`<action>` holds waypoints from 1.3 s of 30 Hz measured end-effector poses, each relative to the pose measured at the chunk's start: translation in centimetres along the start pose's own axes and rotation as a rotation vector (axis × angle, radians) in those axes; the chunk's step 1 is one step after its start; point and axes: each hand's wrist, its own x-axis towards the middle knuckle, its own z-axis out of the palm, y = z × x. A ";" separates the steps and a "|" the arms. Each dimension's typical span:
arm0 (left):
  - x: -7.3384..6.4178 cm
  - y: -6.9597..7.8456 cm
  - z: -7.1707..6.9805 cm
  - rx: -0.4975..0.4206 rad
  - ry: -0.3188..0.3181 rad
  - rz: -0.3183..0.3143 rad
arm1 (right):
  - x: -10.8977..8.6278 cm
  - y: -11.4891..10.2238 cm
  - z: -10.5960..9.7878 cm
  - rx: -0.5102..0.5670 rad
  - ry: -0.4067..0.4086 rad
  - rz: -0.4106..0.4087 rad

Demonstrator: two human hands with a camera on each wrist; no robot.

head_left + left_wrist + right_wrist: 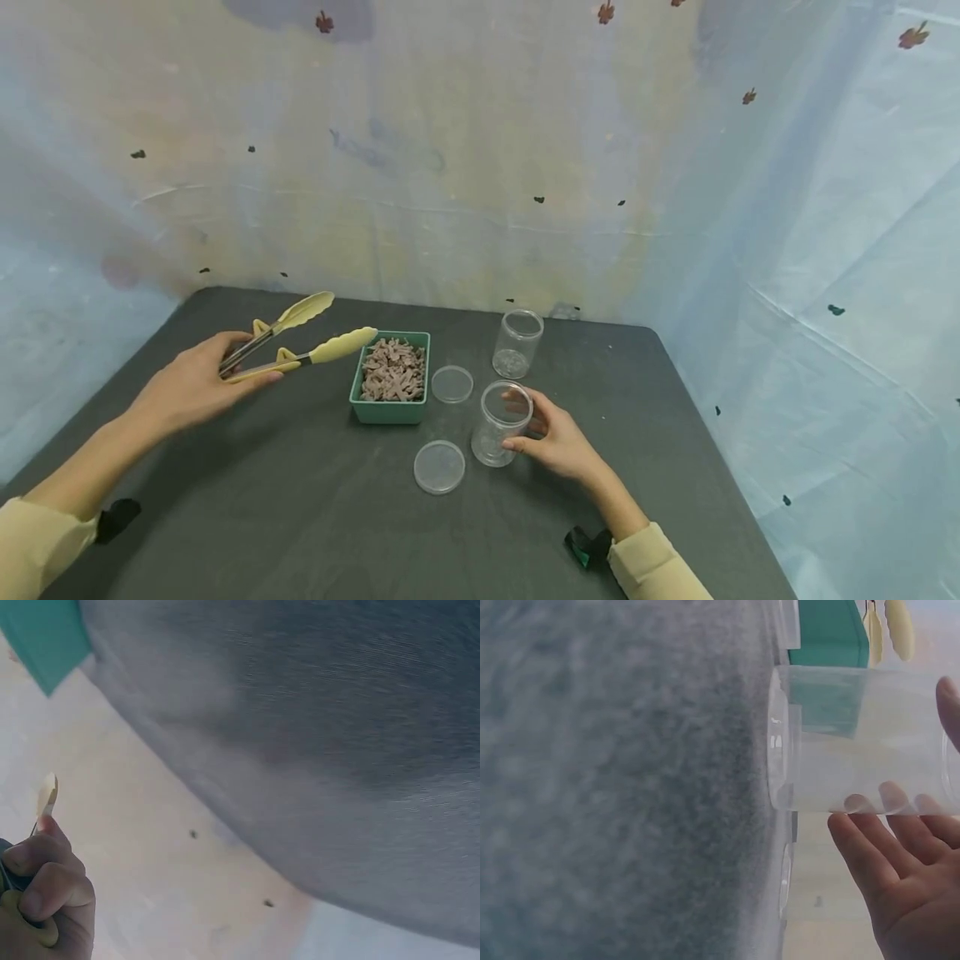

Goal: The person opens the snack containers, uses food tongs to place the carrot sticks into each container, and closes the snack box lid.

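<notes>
My left hand (197, 379) holds a pair of tongs (300, 333) with yellow scalloped tips, the two arms spread apart, above the table left of a green tub. In the left wrist view, curled fingers (56, 874) wrap the tongs' handle. The green tub (390, 412) contains many small brownish-grey pieces (393, 369). My right hand (558, 442) is around a clear jar (495, 429), thumb at the front and fingers behind; the jar stands upright, lidless, on the table. In the right wrist view the fingertips show through the jar wall (855, 742).
A second clear jar (517, 343) stands farther back, also uncovered. Two clear round lids (452, 384) lie flat between the tub and the jars, the nearer lid (439, 467) left of the held jar. A dark table (337, 525) is backed by hanging sheeting (450, 167).
</notes>
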 end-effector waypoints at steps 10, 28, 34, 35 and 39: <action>-0.3 4.4 -0.9 0.081 -0.057 0.078 | 0.0 0.1 -0.2 -0.002 -0.018 0.012; 1.9 7.1 -0.3 0.245 -0.092 0.254 | 0.0 0.0 -0.1 -0.006 -0.010 0.026; 2.9 7.4 -0.4 0.272 -0.088 0.283 | 0.0 0.1 -0.2 -0.016 -0.011 0.029; 3.0 7.4 -0.3 0.277 -0.091 0.285 | 0.0 0.1 -0.2 -0.015 -0.010 0.028; 3.6 7.4 0.0 0.299 -0.112 0.287 | 0.1 0.2 -0.2 -0.006 -0.011 0.023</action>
